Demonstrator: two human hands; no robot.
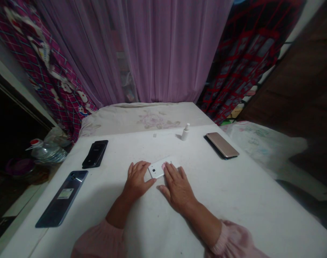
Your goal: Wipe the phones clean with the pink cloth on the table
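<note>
A white smartphone (157, 170) lies back side up on the table, its camera toward the left end. My left hand (136, 179) grips that left end between thumb and fingers. Across the phone's right part rests my right hand (178, 186), fingers pressed together and thumb apart at the near side. A small pink patch (164, 165) shows at the right fingertips; whether it is a cloth or a mark on the phone I cannot tell. The phone's right end is mostly hidden under this hand.
A white spray bottle (184, 132) stands beyond the hands, with a tiny grey square (154, 135) left of it. Stacked black phones (95, 154) and a dark blue phone (62, 200) lie left. At right, a gold phone (222, 144) rests on a dark one.
</note>
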